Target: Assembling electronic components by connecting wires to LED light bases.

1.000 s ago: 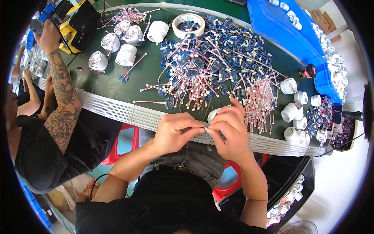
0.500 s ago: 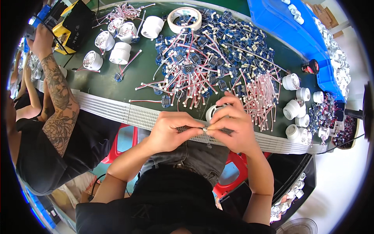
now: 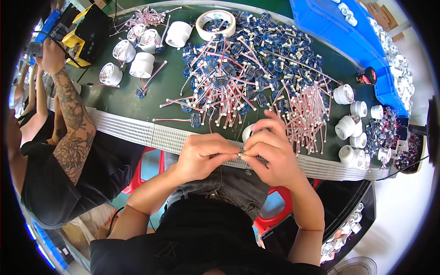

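Above the table's near edge, my left hand [image 3: 205, 156] is closed, its thumb and forefinger pinching a tiny pale connector-like piece [image 3: 239, 155]. My right hand [image 3: 274, 153] pinches the same piece from the other side, so fingers cover most of it. Just behind the right fingers shows part of a white round housing [image 3: 247, 132]; whether that hand touches it, I cannot tell. Beyond my hands lies a heap of small blue circuit boards [image 3: 221, 81] with red, black and white leads. To its right are bundled cables [image 3: 308, 107] with white plugs.
White cylindrical housings [image 3: 142, 65] stand at left, and others [image 3: 344, 127] at right. A tape roll [image 3: 198, 28] lies at the back. Blue bins [image 3: 337, 34] line the far right. A perforated pale strip [image 3: 123, 127] runs along the near edge. At left, a co-worker's tattooed arm [image 3: 71, 107] reaches forward.
My hands stay pinched together and have shifted only slightly. The white housing behind my right fingers is more covered now. The co-worker's raised hand has moved a little down and right.
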The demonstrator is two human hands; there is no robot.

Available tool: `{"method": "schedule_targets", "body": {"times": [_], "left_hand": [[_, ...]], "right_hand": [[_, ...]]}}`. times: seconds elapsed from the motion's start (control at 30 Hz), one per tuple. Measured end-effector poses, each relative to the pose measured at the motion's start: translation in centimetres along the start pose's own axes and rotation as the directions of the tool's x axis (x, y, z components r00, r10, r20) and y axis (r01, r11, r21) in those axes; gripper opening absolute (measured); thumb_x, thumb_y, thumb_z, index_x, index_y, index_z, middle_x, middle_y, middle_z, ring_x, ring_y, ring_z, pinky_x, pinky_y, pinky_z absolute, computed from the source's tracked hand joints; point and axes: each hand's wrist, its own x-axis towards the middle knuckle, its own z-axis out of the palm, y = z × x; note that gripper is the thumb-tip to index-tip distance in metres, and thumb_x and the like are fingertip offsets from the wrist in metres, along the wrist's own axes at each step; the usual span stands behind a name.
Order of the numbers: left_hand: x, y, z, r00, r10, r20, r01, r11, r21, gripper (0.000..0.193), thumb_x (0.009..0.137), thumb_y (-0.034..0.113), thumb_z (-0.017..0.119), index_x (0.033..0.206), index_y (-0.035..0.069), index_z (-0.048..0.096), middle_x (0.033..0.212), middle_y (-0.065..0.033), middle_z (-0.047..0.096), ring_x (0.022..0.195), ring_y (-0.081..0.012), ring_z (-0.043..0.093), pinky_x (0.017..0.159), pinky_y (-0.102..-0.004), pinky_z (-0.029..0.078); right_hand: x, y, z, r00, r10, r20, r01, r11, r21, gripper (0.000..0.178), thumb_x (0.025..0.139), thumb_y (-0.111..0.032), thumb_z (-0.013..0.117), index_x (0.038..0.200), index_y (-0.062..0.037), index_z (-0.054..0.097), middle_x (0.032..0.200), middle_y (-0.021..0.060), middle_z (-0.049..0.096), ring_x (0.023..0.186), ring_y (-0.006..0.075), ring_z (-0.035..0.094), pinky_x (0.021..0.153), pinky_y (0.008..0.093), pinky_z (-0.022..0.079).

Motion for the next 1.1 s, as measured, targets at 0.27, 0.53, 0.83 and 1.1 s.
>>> {"method": "schedule_targets", "body": {"times": [0.27, 0.53, 0.83, 1.1], "left_hand": [[0.2, 0.1, -0.1, 0.997, 0.026, 0.070, -0.026, 1.000, 0.012, 0.013, 0.076, 0.001, 0.076, 0.089, 0.003, 0.074, 0.082, -0.0097, 0.071, 0.072, -0.0220, 0.070, 0.062, -0.0302, 0.054], [0.7, 0.3, -0.5, 0.995, -0.048, 0.092, 0.051, 0.999, -0.020, 0.013, 0.076, 0.003, 0.078, 0.089, 0.004, 0.074, 0.082, -0.0091, 0.071, 0.072, -0.0217, 0.070, 0.062, -0.0302, 0.054], [0.9, 0.2, -0.8, 0.992, -0.089, 0.092, 0.099, 0.989, -0.111, 0.011, 0.078, 0.004, 0.077, 0.088, 0.002, 0.073, 0.085, -0.0090, 0.073, 0.073, -0.0200, 0.071, 0.064, -0.0291, 0.054], [0.7, 0.5, -0.5, 0.989, -0.141, 0.038, 0.144, 0.985, -0.098, 0.010, 0.079, 0.004, 0.077, 0.088, 0.002, 0.073, 0.082, -0.0088, 0.073, 0.069, -0.0173, 0.069, 0.061, -0.0272, 0.052]], "right_hand": [[0.3, 1.4, -0.2, 0.990, -0.130, 0.054, 0.122, 0.984, 0.127, 0.013, 0.076, -0.010, 0.074, 0.073, -0.0075, 0.062, 0.087, -0.0011, 0.062, 0.101, 0.0213, 0.056, 0.107, 0.0520, 0.033], [0.8, 1.9, -1.2, 0.995, -0.058, 0.083, 0.047, 0.990, 0.134, 0.011, 0.069, -0.018, 0.082, 0.073, -0.0162, 0.072, 0.091, -0.0063, 0.069, 0.115, 0.0260, 0.053, 0.111, 0.0533, 0.029], [1.5, 1.8, -1.6, 0.991, -0.017, 0.131, 0.001, 0.993, 0.120, 0.010, 0.070, -0.016, 0.081, 0.077, -0.0129, 0.074, 0.093, -0.0034, 0.070, 0.117, 0.0282, 0.055, 0.110, 0.0529, 0.030], [1.1, 1.6, -0.8, 0.998, -0.013, 0.055, 0.004, 0.987, 0.161, 0.012, 0.068, -0.009, 0.078, 0.071, -0.0104, 0.067, 0.085, -0.0026, 0.067, 0.106, 0.0270, 0.058, 0.108, 0.0529, 0.033]]}}
